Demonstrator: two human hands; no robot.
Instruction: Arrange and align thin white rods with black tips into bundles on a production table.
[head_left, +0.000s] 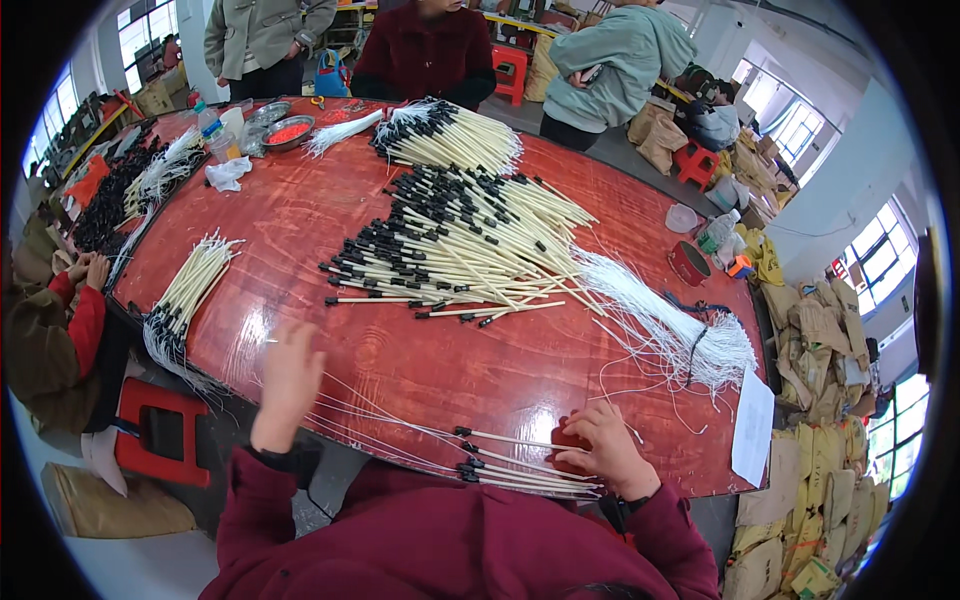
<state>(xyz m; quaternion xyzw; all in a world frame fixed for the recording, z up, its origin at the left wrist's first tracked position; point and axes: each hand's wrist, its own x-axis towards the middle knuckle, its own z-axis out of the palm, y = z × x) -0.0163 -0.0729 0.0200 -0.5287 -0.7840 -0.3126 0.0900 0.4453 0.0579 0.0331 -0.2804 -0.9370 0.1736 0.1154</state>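
Note:
My left hand (290,385) is raised over the front left of the red table, its fingers blurred by motion. Thin white strings (375,408) run from beside it to the black caps (466,468) of several cream sticks. Whether the fingers grip these strings cannot be made out. The sticks (530,480) lie side by side at the table's front edge, near my body. Over their right ends hovers my right hand (612,455), fingers curved, with a gap between thumb and forefinger. A large pile of black-capped cream sticks (450,240) spreads across the middle of the table.
A bundle of white strings (680,335) and white paper (752,430) lie right. Another stick bundle (195,280) sits left. Red bits fill a metal bowl (288,133) at the back. A red tin (690,263) stands right. People stand beyond the table (270,230); another sits left.

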